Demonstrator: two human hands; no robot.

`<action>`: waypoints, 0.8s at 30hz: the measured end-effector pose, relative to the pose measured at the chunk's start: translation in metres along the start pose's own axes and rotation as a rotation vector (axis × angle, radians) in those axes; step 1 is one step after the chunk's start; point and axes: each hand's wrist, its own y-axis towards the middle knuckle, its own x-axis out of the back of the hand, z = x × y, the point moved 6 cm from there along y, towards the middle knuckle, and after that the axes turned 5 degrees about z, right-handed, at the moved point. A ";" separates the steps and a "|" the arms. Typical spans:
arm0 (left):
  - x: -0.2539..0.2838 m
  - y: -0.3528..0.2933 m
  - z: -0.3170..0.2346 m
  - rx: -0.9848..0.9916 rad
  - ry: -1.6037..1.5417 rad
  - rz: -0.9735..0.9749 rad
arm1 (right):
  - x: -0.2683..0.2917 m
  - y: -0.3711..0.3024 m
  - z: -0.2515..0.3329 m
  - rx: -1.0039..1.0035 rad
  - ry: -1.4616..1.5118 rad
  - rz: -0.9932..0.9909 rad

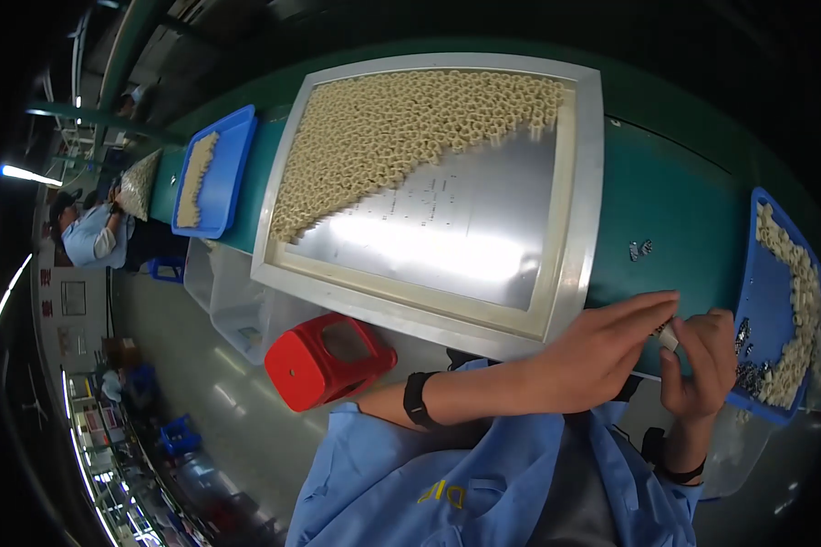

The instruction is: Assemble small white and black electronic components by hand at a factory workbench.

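My left hand [593, 356] and my right hand [701, 366] meet at the front edge of the green bench, right of a metal-framed tray [589, 182]. A small cream-coloured plastic part [669, 338] sits between their fingertips, pinched by both. Something small and dark shows at its upper end, partly hidden by the left fingers. Beyond my hands, two small dark metal pieces [640, 249] lie on the bench. Close to my right hand stands a blue tray [764, 292] with many cream parts and small metal pieces in it.
Rows of cream ring-like parts [410, 118] cover the framed tray's far and left side; its shiny metal base [483, 219] shows nearer. Another blue tray [237, 173] holds cream parts at left. A red stool [306, 369] stands below the bench. Another person [100, 235] is at far left.
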 end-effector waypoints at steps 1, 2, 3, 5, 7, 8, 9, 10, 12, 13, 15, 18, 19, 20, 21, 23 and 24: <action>0.001 0.000 0.001 -0.022 0.061 0.015 | -0.001 0.000 0.000 0.021 0.015 -0.004; 0.001 -0.001 0.001 -0.043 0.120 0.031 | -0.003 -0.001 -0.001 0.017 0.030 -0.020; 0.003 0.001 0.000 -0.068 0.170 0.055 | -0.002 -0.001 -0.003 0.005 0.034 -0.034; 0.006 0.005 -0.002 -0.092 0.224 0.073 | -0.001 0.001 -0.004 -0.001 0.041 -0.047; 0.008 0.008 -0.003 -0.103 0.292 0.087 | -0.002 0.003 -0.006 -0.022 0.074 -0.038; 0.009 0.010 -0.004 -0.109 0.325 0.097 | -0.002 0.003 -0.007 -0.034 0.089 -0.034; 0.010 0.012 -0.003 -0.110 0.328 0.095 | -0.002 0.004 -0.008 -0.031 0.090 -0.035; 0.011 0.014 -0.004 -0.148 0.307 0.066 | -0.003 0.004 -0.010 -0.034 0.093 -0.033; 0.012 0.017 -0.005 -0.223 0.266 0.008 | -0.004 0.004 -0.014 -0.040 0.098 -0.030; 0.011 0.019 -0.003 -0.224 0.268 0.008 | -0.004 0.004 -0.015 -0.039 0.099 -0.032; 0.009 0.022 0.001 -0.193 0.233 0.000 | -0.003 0.005 -0.020 -0.073 0.130 -0.037; 0.004 0.030 0.005 -0.169 0.222 0.015 | -0.001 -0.001 -0.028 -0.103 0.150 -0.040; 0.001 0.034 0.007 -0.159 0.226 0.033 | -0.001 -0.004 -0.032 -0.118 0.153 -0.037; -0.001 0.038 0.008 -0.149 0.230 0.052 | 0.000 -0.007 -0.034 -0.134 0.156 -0.034; -0.003 0.043 0.010 -0.150 0.233 0.054 | 0.002 -0.009 -0.035 -0.134 0.157 -0.038; -0.003 0.057 0.011 -0.184 0.282 0.056 | 0.012 -0.016 -0.044 -0.250 0.304 -0.173; 0.000 0.064 0.012 -0.198 0.314 0.051 | 0.015 -0.019 -0.048 -0.302 0.386 -0.238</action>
